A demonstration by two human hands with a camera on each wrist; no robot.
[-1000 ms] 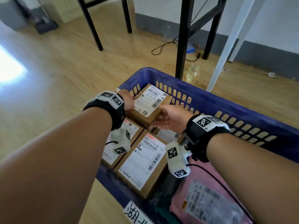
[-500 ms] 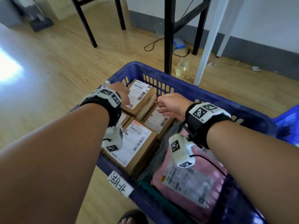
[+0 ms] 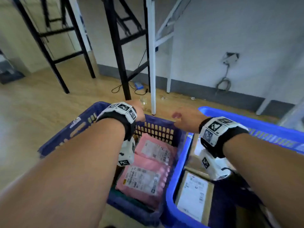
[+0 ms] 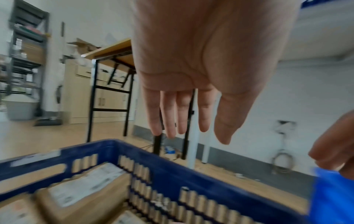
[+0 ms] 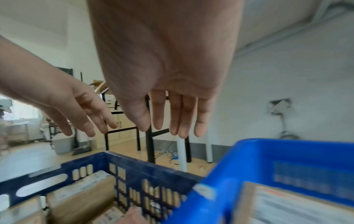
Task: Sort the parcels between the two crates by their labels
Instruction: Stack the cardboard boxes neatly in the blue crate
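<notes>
A dark navy crate (image 3: 65, 134) stands on the floor with two pink labelled parcels (image 3: 156, 150) at its right end. The left wrist view shows brown labelled boxes (image 4: 86, 191) at its other end. Against its right side stands a bright blue crate (image 3: 263, 125) holding cardboard boxes (image 3: 194, 195) with white labels. My left hand (image 3: 139, 111) hovers over the navy crate's far rim, fingers (image 4: 182, 113) straight, empty. My right hand (image 3: 185, 119) hangs above where the two crates meet, fingers (image 5: 184, 115) straight, holding nothing.
Black table legs (image 3: 118, 46) and a white leg (image 3: 152, 63) rise just beyond the crates. A cable and a small blue device (image 3: 139, 84) lie on the wooden floor by the wall. Shelves and a grey bin (image 4: 21, 109) stand far left.
Both hands have lifted off the cardboard box in the navy crate and now hover empty. The view has swung right, bringing the bright blue crate in.
</notes>
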